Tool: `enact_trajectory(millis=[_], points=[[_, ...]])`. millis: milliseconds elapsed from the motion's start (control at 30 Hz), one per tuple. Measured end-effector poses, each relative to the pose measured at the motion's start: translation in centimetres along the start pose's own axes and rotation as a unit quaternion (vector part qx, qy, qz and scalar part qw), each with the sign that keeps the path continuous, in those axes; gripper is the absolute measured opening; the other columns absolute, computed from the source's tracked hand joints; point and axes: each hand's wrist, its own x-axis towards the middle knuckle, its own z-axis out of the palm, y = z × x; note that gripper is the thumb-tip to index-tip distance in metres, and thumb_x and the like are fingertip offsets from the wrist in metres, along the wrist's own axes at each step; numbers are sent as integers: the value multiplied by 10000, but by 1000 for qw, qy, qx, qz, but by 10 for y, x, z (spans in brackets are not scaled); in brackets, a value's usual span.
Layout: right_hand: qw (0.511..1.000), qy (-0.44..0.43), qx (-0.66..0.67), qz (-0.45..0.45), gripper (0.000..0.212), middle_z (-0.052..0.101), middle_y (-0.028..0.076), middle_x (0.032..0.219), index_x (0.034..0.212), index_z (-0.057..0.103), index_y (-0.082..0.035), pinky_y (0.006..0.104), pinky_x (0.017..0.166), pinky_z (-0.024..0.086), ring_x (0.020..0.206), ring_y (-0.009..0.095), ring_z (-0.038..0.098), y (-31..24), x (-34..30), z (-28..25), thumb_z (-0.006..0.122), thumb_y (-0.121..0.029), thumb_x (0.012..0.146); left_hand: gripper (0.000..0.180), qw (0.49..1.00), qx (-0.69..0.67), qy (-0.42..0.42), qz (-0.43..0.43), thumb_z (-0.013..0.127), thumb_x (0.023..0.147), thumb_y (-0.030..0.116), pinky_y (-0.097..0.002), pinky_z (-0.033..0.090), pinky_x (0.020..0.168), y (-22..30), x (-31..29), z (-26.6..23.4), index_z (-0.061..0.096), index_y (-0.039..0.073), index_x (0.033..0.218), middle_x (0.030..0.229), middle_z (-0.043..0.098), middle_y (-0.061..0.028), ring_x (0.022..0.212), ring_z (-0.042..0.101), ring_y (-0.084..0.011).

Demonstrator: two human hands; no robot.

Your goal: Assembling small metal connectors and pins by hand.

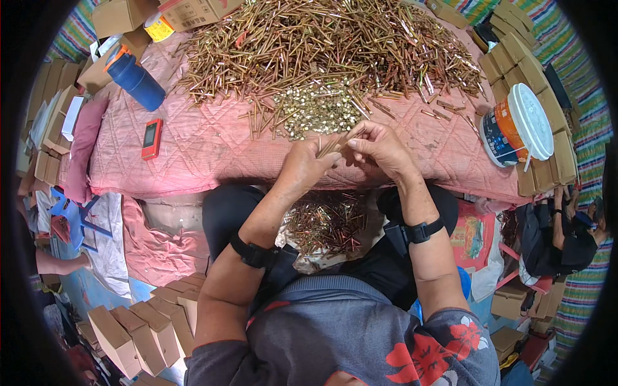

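Lettering on orange-black bucket [505,132], print on carton [198,14]

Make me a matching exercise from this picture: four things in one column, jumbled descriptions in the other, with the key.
Things:
1. Left hand
2. Bottle
3. Device
4. Bucket

Descriptions:
A. White-lidded, to the right of the heap
B. Red, with a small screen
C. Holding thin rods
D. Blue, with orange at its top

Pairs: 1-C, 2-D, 3-B, 4-A
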Motion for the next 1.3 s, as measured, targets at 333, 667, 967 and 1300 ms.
enact_trajectory(millis=[333,667,967,1300], points=[[998,27,-9,-60,110,580,-13,709,921,604,-27,187,497,434,561,39,505,-1,0,6,612,-135,899,199,960,-260,-10,-102,625,886,117,-136,299,424,4,1,0,605,24,1060,785,647,-37,521,441,-2],[954,181,-201,-131,68,627,9,732,875,632,13,193,541,449,586,49,541,-1,3,-13,608,-50,865,148,926,-360,31,-111,627,890,142,-150,256,390,0,2,-9,594,13,955,761,623,-50,505,412,-18],[800,226,-518,-199,90,615,154,782,797,626,-9,389,639,485,723,328,610,13,10,11,667,-83,764,151,928,-349,51,-120,631,887,143,-156,241,379,-3,2,-7,593,15,957,796,635,-65,511,407,-21],[858,214,-423,-199,98,604,144,767,860,608,3,350,633,491,704,281,606,13,9,-10,644,-34,777,146,933,-340,27,-116,636,882,141,-169,340,452,0,2,-5,591,13,935,765,628,-55,527,449,-35]])
